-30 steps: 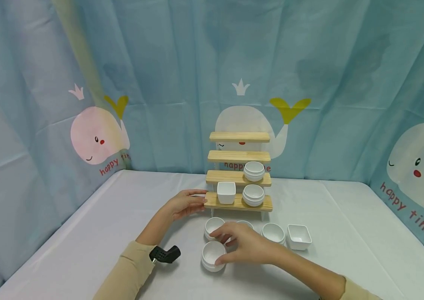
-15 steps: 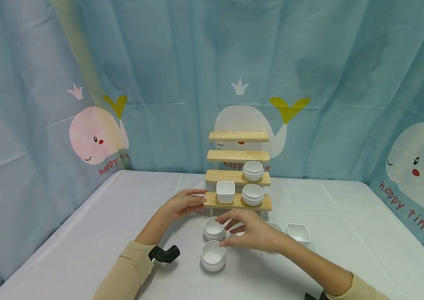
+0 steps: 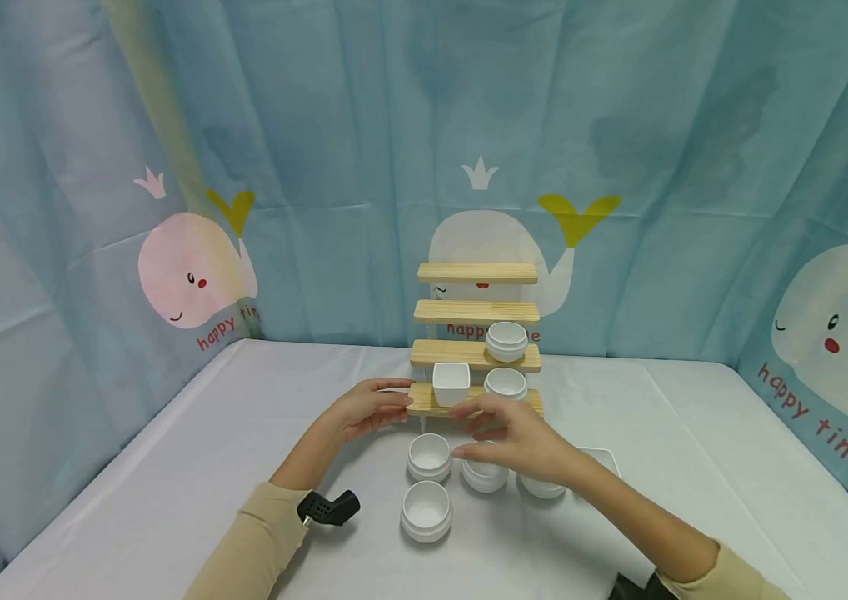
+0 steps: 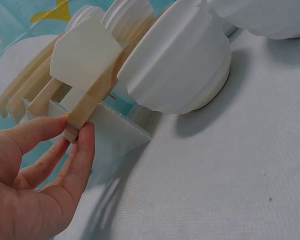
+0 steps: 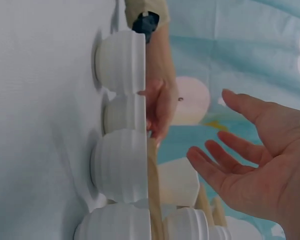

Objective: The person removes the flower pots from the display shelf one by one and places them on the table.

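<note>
My left hand (image 3: 370, 410) pinches the left end of the lowest board of a four-tier wooden display stand (image 3: 476, 312); the left wrist view shows thumb and fingertips on the board end (image 4: 82, 112). My right hand (image 3: 521, 440), fingers spread and slightly bent, hovers over the bowls before the stand, holding nothing in the right wrist view. A square white bowl (image 3: 451, 385) and a round white bowl (image 3: 506, 380), partly covered by the right hand, sit on the lowest board. Another round bowl (image 3: 506, 342) stands one tier up.
On the white-covered table (image 3: 244, 533), round bowls stand in front of the stand: one at left (image 3: 429, 457), one nearest me (image 3: 426, 512), and two partly under the right hand. The right forearm mostly hides a square dish (image 3: 607, 457). A blue curtain (image 3: 319, 167) hangs behind.
My right hand has moved from the nearest bowl up and to the right, towards the stand's lowest board. My left hand has stayed at the board's end, and the bowls keep their places.
</note>
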`<act>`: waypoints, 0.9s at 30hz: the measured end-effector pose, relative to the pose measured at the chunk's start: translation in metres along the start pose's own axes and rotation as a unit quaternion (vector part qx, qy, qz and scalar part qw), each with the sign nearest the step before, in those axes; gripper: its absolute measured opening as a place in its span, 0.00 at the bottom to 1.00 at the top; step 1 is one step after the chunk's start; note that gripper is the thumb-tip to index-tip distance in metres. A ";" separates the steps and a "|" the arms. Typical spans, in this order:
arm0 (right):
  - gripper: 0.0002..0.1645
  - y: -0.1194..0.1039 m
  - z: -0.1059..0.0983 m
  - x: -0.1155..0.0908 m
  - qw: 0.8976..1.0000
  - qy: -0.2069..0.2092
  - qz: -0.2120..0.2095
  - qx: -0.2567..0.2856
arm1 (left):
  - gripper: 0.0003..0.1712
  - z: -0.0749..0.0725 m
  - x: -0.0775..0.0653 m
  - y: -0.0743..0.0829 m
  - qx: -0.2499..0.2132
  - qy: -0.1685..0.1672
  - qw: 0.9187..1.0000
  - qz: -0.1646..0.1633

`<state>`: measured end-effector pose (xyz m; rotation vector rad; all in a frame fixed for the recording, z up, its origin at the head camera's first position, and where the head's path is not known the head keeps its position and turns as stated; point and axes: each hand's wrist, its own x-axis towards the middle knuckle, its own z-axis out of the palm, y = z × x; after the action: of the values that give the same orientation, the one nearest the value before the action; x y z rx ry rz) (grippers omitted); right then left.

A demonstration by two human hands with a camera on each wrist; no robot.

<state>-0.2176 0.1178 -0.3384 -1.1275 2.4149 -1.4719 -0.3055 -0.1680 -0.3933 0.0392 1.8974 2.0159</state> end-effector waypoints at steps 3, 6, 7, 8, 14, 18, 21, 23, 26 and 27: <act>0.27 0.001 -0.002 0.000 1.000 0.010 -0.008 0.009 | 0.32 0.000 0.000 0.000 0.002 0.002 1.000 0.000; 0.27 0.002 -0.005 0.000 1.000 0.018 -0.010 0.019 | 0.32 0.000 0.000 0.000 0.002 0.003 1.000 0.000; 0.27 0.002 -0.006 0.000 0.999 0.020 -0.009 0.023 | 0.32 0.000 0.000 0.000 0.002 0.003 1.000 0.000; 0.27 0.002 -0.007 0.000 0.999 0.023 -0.009 0.023 | 0.32 0.000 0.000 0.000 0.002 0.003 1.000 0.000; 0.26 0.002 -0.014 0.000 0.999 0.047 -0.001 0.012 | 0.31 0.000 -0.001 0.000 0.004 0.004 1.000 0.000; 0.25 0.001 -0.019 0.000 0.998 0.066 0.007 0.010 | 0.31 0.001 -0.001 0.001 0.002 0.005 1.000 -0.001; 0.24 0.000 -0.023 0.001 0.997 0.080 0.009 0.017 | 0.31 0.001 -0.001 0.001 0.001 0.008 1.000 -0.002; 0.24 0.000 -0.026 0.001 0.996 0.090 0.014 0.020 | 0.31 0.002 -0.002 0.001 0.003 0.010 1.000 -0.003; 0.25 0.000 -0.032 0.001 0.994 0.105 0.025 0.019 | 0.31 0.001 -0.002 0.001 0.004 0.011 1.000 -0.003; 0.25 0.000 -0.034 0.001 0.993 0.110 0.028 0.017 | 0.31 0.001 -0.002 0.001 0.004 0.010 1.000 -0.002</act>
<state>-0.2329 0.1421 -0.3203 -0.9267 2.5277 -1.6931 -0.3038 -0.1673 -0.3914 0.0162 1.9166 2.0129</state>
